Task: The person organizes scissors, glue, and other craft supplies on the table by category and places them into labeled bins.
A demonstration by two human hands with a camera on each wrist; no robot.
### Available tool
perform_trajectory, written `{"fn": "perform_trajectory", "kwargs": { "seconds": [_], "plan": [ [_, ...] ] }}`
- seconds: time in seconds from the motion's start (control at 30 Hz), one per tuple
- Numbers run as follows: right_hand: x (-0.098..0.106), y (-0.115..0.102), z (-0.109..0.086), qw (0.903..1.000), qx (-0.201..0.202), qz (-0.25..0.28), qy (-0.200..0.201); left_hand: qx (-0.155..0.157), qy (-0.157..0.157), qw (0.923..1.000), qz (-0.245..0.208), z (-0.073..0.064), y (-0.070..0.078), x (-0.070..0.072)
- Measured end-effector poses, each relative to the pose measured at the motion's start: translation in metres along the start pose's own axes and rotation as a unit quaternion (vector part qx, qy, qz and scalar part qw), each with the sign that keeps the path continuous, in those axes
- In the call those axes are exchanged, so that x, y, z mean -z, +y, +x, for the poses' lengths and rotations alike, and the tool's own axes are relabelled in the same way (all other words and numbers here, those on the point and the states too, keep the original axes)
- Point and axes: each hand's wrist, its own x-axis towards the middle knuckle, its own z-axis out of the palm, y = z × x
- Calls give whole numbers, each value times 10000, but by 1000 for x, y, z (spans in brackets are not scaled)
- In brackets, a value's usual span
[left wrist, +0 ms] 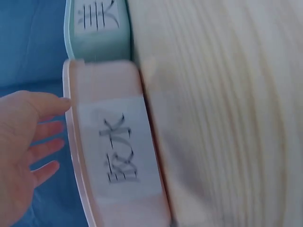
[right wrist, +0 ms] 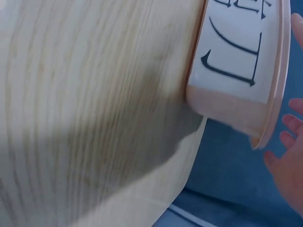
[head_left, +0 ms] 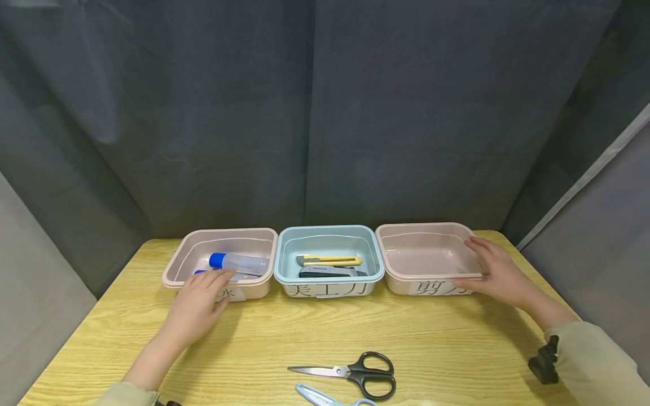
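Observation:
My left hand (head_left: 198, 301) reaches over the front rim of the left pink bin (head_left: 170, 276), its fingers loosely extended. In the left wrist view the thumb (left wrist: 59, 105) is right at that rim and the other fingers are spread. A blue-capped clear glue bottle (head_left: 244, 263) lies inside, with a second blue-capped one partly hidden by the hand. At the right pink bin (head_left: 411, 254), my right hand (head_left: 495, 273) spreads round the right end, thumb by the front rim and fingers by the side rim. The right wrist view shows its fingers (right wrist: 294, 124) apart and holding nothing.
Between the pink bins stands a light blue bin (head_left: 289, 276) with a yellow utility knife (head_left: 330, 260) and grey and dark ones. Near the front of the wooden table (head_left: 254, 332) lie black-handled scissors (head_left: 355, 372) and light blue scissors (head_left: 320, 396). A dark curtain (head_left: 304, 113) hangs behind.

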Motion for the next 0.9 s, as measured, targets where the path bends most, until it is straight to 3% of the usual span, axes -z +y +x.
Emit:
{"fn": "perform_trajectory", "kwargs": {
  "seconds": [0.17,0.33,0.57,0.7,0.9],
  "plan": [
    [-1,11,-5,9990,-318,279,-159,-281,-326,9989,-206,5,16,-3],
    [-1,17,-7,9974,-524,425,-253,-373,-300,9983,-329,7,25,-2],
    [3,20,-6,9948,-755,628,-265,-817,-444,9945,-480,10,47,-5],
    [3,23,-5,9934,-766,836,-155,-1032,-850,9892,-593,14,63,-6],
    [1,26,-4,9909,-807,1079,-73,-1015,-1531,9786,-925,20,81,-10]
  ]
}}
